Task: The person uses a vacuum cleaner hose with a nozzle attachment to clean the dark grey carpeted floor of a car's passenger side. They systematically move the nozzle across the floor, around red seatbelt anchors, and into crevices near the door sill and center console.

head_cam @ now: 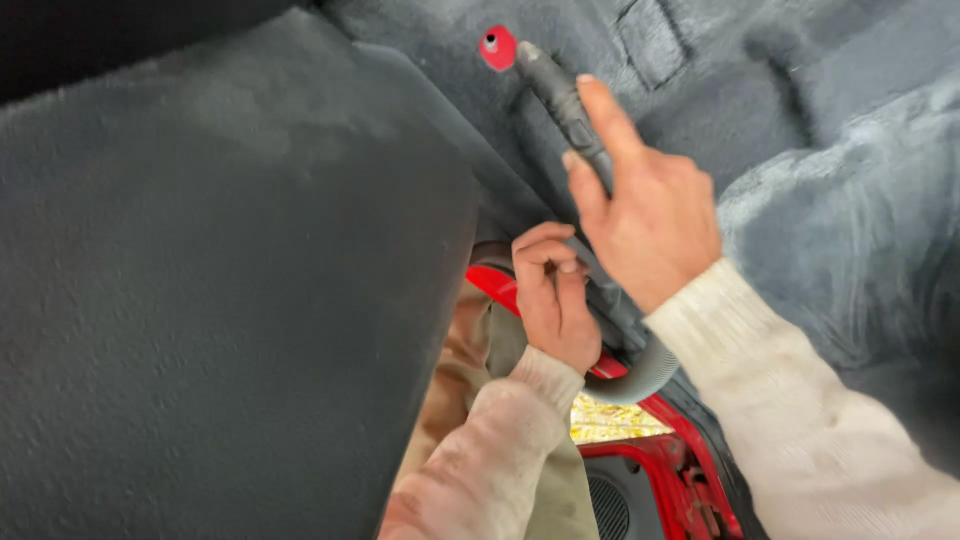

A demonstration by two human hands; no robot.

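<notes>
Nearest the camera, both pale knitted sleeves [800, 420] come up from below, with red painted bodywork [690, 470] and a patch of daylight showing just beneath the wrists. The left hand [553, 300] is curled closed, its fingers hooked over the edge of the dark grey carpet lining [230, 300] where that edge meets the red metal; what lies under the fingers cannot be made out, so the firmness of that hold is uncertain. Just above and to its right, touching or nearly so, the right hand [650, 215] is wrapped around a dark ribbed hose nozzle [565, 100], thumb along one side and forefinger stretched out straight along the tool rather than closed round it. The grey hose [645, 375] loops under the right wrist, close behind the left hand. Beyond the fingertips, the nozzle tip sits right beside a small red plastic fastener [497, 47] set in the lining. Risks, in my judgement: with one finger off the barrel the nozzle could twist or slip and knock the fastener loose; the hose loop could snag on the left hand or the metal edge; and the lining edge could spring back if the left hand's purchase is shallow.
</notes>
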